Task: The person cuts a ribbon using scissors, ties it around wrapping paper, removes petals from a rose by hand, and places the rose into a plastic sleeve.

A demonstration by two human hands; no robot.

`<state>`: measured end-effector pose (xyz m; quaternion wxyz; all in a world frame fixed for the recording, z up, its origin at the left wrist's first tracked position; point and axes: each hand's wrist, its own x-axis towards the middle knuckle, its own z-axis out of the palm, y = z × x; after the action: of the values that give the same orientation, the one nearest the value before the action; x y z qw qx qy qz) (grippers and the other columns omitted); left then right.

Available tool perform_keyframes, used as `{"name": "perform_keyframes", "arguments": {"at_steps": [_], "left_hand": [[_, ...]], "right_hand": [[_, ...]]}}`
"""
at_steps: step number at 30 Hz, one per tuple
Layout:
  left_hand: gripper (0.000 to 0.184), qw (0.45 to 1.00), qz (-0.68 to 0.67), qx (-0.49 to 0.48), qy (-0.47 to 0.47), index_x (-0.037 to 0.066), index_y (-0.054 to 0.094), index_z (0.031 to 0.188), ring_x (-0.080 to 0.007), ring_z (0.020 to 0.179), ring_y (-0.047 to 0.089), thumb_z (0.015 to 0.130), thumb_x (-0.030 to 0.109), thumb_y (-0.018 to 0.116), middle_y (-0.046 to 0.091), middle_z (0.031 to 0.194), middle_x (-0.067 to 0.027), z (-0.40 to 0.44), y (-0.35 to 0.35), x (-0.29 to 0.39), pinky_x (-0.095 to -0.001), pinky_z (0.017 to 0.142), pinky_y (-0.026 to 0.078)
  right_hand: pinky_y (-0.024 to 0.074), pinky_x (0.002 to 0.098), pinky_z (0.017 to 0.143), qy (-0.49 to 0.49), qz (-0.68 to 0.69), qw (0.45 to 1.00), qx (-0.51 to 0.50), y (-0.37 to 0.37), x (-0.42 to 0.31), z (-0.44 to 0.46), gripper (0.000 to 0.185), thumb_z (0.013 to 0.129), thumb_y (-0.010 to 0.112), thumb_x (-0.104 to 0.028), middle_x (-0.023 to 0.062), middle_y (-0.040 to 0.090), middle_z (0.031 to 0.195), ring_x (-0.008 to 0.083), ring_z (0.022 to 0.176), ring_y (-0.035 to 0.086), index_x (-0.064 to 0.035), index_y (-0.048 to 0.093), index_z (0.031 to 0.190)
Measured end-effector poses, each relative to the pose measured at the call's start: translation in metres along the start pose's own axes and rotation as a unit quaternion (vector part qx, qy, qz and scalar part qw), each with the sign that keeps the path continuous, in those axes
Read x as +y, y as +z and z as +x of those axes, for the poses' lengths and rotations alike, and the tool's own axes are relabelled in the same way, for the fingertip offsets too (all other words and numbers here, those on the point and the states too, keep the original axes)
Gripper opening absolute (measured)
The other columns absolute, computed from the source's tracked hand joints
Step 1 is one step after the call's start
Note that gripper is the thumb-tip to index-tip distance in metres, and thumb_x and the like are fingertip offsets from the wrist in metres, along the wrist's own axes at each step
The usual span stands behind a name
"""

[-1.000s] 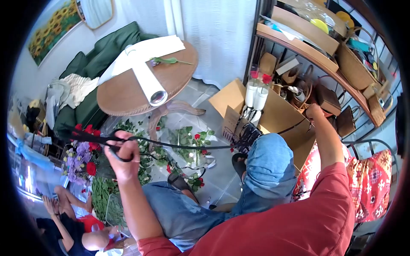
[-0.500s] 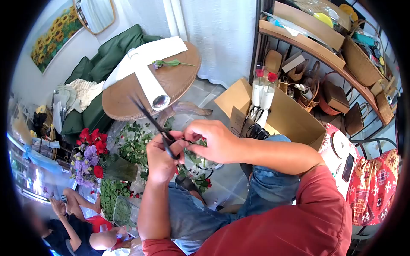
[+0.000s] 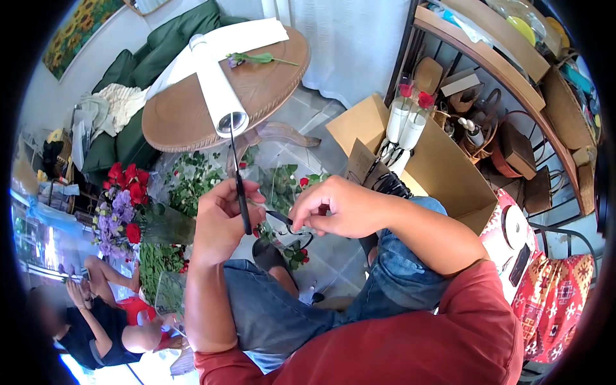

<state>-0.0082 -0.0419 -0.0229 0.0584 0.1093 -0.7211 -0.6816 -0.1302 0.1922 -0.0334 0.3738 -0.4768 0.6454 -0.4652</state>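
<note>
My left hand (image 3: pixel 221 218) holds a pair of dark-handled scissors (image 3: pixel 242 199), blades pointing away toward the table. A thin black ribbon (image 3: pixel 280 218) runs between my two hands, and its loose part loops down below them. My right hand (image 3: pixel 337 206) pinches that ribbon between thumb and fingers. Whether the ribbon's other end is also caught in my left fingers, I cannot make out. Beneath the hands, several cut stems with leaves (image 3: pixel 208 170) and small red blooms lie on the tiled floor.
A round wooden table (image 3: pixel 179 115) bears a white paper roll (image 3: pixel 215 90) and a purple flower (image 3: pixel 247 59). An open cardboard box (image 3: pixel 449 179) holds wrapped single roses (image 3: pixel 410 128). Red roses and purple flowers (image 3: pixel 131 205) stand at left, near a seated person (image 3: pixel 106 314). Shelves rise at right.
My hands have moved apart, with the ribbon now showing between them. The scissors have swung from pointing up-left to nearly straight ahead. The view has shifted slightly.
</note>
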Motion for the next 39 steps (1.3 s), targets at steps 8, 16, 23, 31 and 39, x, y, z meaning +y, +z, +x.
{"name": "perform_keyframes", "arguments": {"at_steps": [8, 16, 23, 31, 39], "left_hand": [[0.032, 0.999, 0.014, 0.019, -0.043, -0.008, 0.063, 0.113, -0.0124, 0.069, 0.069, 0.082, -0.004, 0.074, 0.071, 0.094, -0.0099, -0.001, 0.01, 0.009, -0.0237, 0.058, 0.054], [0.034, 0.999, 0.0, 0.015, -0.049, -0.006, 0.064, 0.113, -0.0099, 0.065, 0.066, 0.081, -0.005, 0.075, 0.071, 0.094, -0.0084, 0.0, 0.004, 0.002, -0.0224, 0.054, 0.05], [0.044, 1.0, -0.02, 0.007, 0.008, -0.004, 0.062, 0.122, -0.0077, 0.078, 0.066, 0.08, -0.008, 0.076, 0.071, 0.103, -0.0086, -0.004, 0.001, 0.0, -0.0227, 0.067, 0.054], [0.054, 0.981, -0.041, -0.139, 0.126, -0.007, 0.058, 0.124, -0.0101, 0.079, 0.066, 0.075, -0.007, 0.081, 0.07, 0.112, -0.0163, -0.013, -0.006, -0.006, -0.0222, 0.066, 0.052], [0.056, 0.971, -0.09, -0.159, 0.153, -0.006, 0.056, 0.125, -0.0138, 0.085, 0.068, 0.075, -0.008, 0.081, 0.069, 0.112, -0.0183, -0.016, -0.002, -0.008, -0.023, 0.066, 0.054]], "right_hand": [[0.0528, 0.0341, 0.067, -0.022, -0.02, 1.0, -0.001, 0.006, -0.013, -0.005, 0.033, 0.084, 0.061, 0.002, 0.0137, 0.072, 0.095, 0.0171, 0.074, 0.068, -0.0009, 0.073, 0.114], [0.055, 0.0339, 0.071, -0.113, -0.086, 0.988, 0.055, 0.014, 0.003, 0.005, 0.02, 0.085, 0.073, -0.007, 0.0127, 0.073, 0.093, 0.019, 0.074, 0.068, -0.0008, 0.07, 0.104], [0.0564, 0.0331, 0.073, -0.035, 0.042, 0.993, 0.107, 0.015, 0.006, 0.01, 0.03, 0.097, 0.072, -0.017, 0.0127, 0.075, 0.092, 0.0167, 0.079, 0.071, 0.0037, 0.064, 0.116], [0.0604, 0.0327, 0.071, 0.127, 0.422, 0.897, -0.043, 0.024, 0.001, 0.012, 0.031, 0.107, 0.057, -0.025, 0.0184, 0.076, 0.1, 0.0251, 0.08, 0.076, 0.0041, 0.064, 0.115], [0.0601, 0.0329, 0.081, 0.024, 0.513, 0.858, -0.018, 0.042, 0.002, 0.012, 0.012, 0.099, 0.068, -0.005, 0.012, 0.073, 0.094, 0.0211, 0.09, 0.073, 0.0006, 0.063, 0.108]]}}
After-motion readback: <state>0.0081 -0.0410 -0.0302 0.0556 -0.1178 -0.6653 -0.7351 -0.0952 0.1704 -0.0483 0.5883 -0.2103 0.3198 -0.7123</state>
